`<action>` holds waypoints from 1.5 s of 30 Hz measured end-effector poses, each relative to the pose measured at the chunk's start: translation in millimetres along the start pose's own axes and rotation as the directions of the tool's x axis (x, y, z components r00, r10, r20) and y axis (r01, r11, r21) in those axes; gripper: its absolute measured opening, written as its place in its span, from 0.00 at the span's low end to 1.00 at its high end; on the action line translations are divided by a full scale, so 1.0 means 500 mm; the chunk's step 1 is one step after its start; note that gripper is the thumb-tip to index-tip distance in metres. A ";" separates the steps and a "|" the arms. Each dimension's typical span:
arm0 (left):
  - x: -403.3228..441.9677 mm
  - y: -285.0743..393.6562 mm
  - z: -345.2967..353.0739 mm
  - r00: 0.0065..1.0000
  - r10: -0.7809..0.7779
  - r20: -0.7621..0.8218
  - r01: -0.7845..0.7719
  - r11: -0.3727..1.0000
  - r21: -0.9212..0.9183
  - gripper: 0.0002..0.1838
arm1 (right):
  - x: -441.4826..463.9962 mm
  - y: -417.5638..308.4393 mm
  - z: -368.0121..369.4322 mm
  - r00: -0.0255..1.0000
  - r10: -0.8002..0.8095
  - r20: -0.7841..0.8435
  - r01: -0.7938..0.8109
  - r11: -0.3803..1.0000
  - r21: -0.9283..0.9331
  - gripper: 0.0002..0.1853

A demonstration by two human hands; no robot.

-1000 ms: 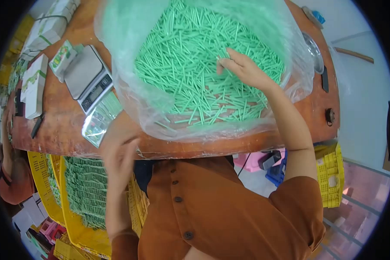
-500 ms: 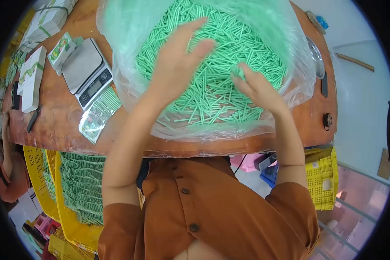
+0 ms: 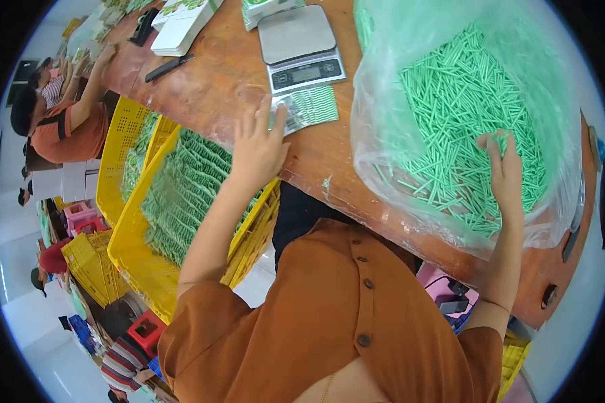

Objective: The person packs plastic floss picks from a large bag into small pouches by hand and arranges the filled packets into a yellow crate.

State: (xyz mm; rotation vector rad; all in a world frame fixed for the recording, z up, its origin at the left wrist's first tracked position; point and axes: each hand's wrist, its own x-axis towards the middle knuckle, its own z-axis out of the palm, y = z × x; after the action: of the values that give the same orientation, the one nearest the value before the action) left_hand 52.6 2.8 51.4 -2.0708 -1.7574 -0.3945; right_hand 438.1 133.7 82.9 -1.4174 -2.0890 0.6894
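My left hand [image 3: 257, 149] is over the table's front edge with its fingers stretched out. Its fingertips reach the near end of a flat, clear and green printed plastic packet [image 3: 316, 107], though I cannot tell whether they press on it. Just beyond the packet stands a digital kitchen scale [image 3: 299, 50] with a bare metal plate. On the right, my right hand [image 3: 509, 168] pinches a small bunch of green sticks [image 3: 500, 139]. It is above the loose heap of thin green sticks [image 3: 450, 114] in a large open clear plastic bag [image 3: 376, 144].
Yellow crates [image 3: 131, 232] stand below the table's left side, filled with rows of green packets [image 3: 188, 195]. White boxes [image 3: 181, 30] and a black-handled knife [image 3: 168, 68] lie at the back left. Another person [image 3: 74, 131] sits further left.
My left hand has moved from above the stick heap to the packet by the scale. My right hand stays over the heap with the bunch. The view has turned left.
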 end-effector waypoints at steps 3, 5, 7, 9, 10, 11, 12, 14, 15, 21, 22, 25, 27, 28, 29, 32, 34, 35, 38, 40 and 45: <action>-0.025 -0.029 0.082 0.999 0.028 0.046 -0.030 0.998 0.054 0.19 | 0.045 -0.041 0.029 0.981 0.177 0.078 -0.155 0.960 -0.235 0.13; -0.043 -0.038 0.089 0.990 0.129 0.061 -0.126 0.991 -0.041 0.17 | 0.054 -0.020 0.033 0.994 -0.010 0.109 0.051 0.922 -0.384 0.14; -0.058 -0.054 0.076 0.986 0.158 0.058 -0.147 0.975 -0.164 0.15 | 0.057 -0.001 0.042 0.960 -0.229 0.158 0.278 0.834 -0.477 0.15; -0.063 -0.052 0.091 0.982 0.180 0.060 -0.153 0.937 -0.314 0.13 | 0.051 0.021 0.034 0.971 -0.220 0.089 0.237 0.894 -0.380 0.16; -0.070 -0.049 0.104 0.984 0.165 0.066 -0.134 0.932 -0.337 0.14 | 0.053 0.021 0.037 0.985 -0.172 0.036 0.174 0.939 -0.297 0.17; -0.061 -0.043 0.097 0.992 0.124 0.032 -0.103 0.922 -0.373 0.17 | 0.055 0.012 0.035 0.998 -0.054 0.040 0.063 0.958 -0.280 0.17; -0.065 -0.051 0.117 0.995 0.093 -0.026 -0.096 0.915 -0.391 0.16 | 0.063 0.021 0.026 0.991 0.018 0.130 0.015 0.969 -0.245 0.17; -0.055 -0.053 0.122 0.989 0.019 -0.149 -0.093 0.854 -0.511 0.09 | 0.050 0.027 0.025 0.974 -0.217 -0.059 0.210 0.972 -0.110 0.15; -0.039 -0.035 0.100 0.992 -0.032 -0.125 -0.049 0.804 -0.593 0.11 | 0.051 0.026 0.024 0.974 -0.216 -0.064 0.207 0.970 -0.130 0.15; 0.141 0.306 0.099 0.989 0.070 0.128 0.107 0.250 -0.962 0.16 | 0.029 0.045 0.038 0.968 0.196 0.153 -0.210 0.313 0.926 0.12; 0.145 0.331 0.117 0.981 0.058 0.185 0.170 0.205 -0.964 0.17 | 0.022 0.046 0.040 0.965 0.206 0.165 -0.223 0.302 0.927 0.12; 0.150 0.352 0.130 0.970 0.076 0.233 0.219 0.157 -0.963 0.17 | 0.003 0.011 0.020 0.929 0.028 0.369 -0.369 0.026 0.929 0.14; 0.148 0.357 0.127 0.972 0.090 0.215 0.198 0.169 -0.966 0.17 | -0.001 -0.049 0.019 0.967 0.232 0.105 -0.210 0.492 0.845 0.16; 0.148 0.358 0.125 0.959 0.079 0.272 0.258 0.148 -0.955 0.17 | -0.004 -0.049 0.025 0.987 0.148 0.056 -0.137 0.622 0.771 0.16; 0.148 0.357 0.122 0.943 0.065 0.326 0.316 0.127 -0.940 0.16 | -0.009 -0.049 0.047 0.987 0.150 0.052 -0.134 0.611 0.780 0.16; 0.126 0.365 0.164 0.919 0.056 0.389 0.393 -0.149 -0.907 0.07 | -0.034 -0.050 0.103 0.966 0.101 0.239 -0.234 0.734 0.637 0.15; 0.129 0.351 0.160 0.908 0.092 0.408 0.417 -0.109 -0.902 0.05 | -0.033 -0.043 0.086 0.988 0.049 0.145 -0.133 0.749 0.649 0.14; 0.132 0.341 0.150 0.890 0.158 0.427 0.441 -0.060 -0.896 0.04 | -0.036 -0.046 0.075 0.999 0.017 0.029 -0.032 0.753 0.657 0.14; 0.164 0.345 0.137 0.919 0.019 0.394 0.390 -0.206 -0.898 0.06 | -0.040 -0.045 0.043 0.989 0.112 0.100 -0.150 0.725 0.673 0.13; 0.191 0.351 0.119 0.903 0.030 0.428 0.393 -0.459 -0.796 0.08 | -0.040 -0.042 0.046 0.996 0.091 0.007 -0.083 0.872 0.483 0.10; 0.193 0.342 0.101 0.768 0.268 0.581 0.490 -0.831 -0.265 0.12 | -0.016 -0.075 0.012 0.948 -0.222 -0.229 0.276 0.931 0.238 0.08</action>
State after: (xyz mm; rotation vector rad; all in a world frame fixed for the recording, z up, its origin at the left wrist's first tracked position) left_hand 235.5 87.8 31.0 0.4107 0.5144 1.0822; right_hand 411.4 113.5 102.4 -1.0057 -1.8934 0.6662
